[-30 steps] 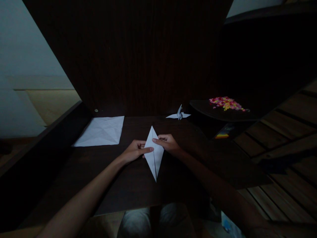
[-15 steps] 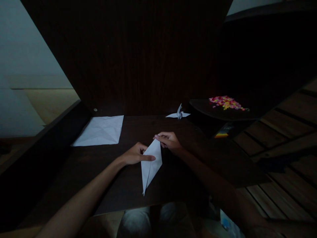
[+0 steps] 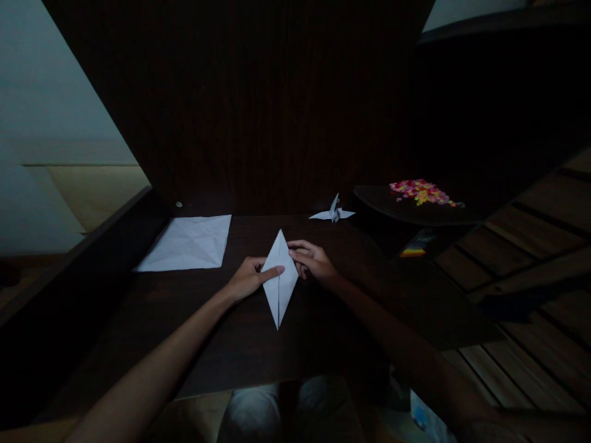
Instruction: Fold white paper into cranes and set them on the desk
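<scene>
A white folded paper diamond (image 3: 285, 289) with a slit down the middle of its lower half stands out over the dark desktop, its points toward and away from me. My left hand (image 3: 249, 278) is closed on its left side, thumb flat across the front and the other fingers mostly hidden behind. At the upper right edge, my right hand (image 3: 314, 263) has its thumb against the paper with the fingers bent around that edge. Beyond, a folded paper crane (image 3: 334, 214) sits near the back panel.
Creased white paper sheets (image 3: 189, 244) lie at the back left of the desktop (image 3: 221, 357), beside a low side wall (image 3: 115, 231). Small pink, red and yellow pieces (image 3: 425, 192) are heaped on a raised curved shelf (image 3: 392, 209) to the right.
The folded paper has turned from a slant to upright and moved slightly away from me. My right hand has slid from its top point down to its right edge; my left thumb still presses it.
</scene>
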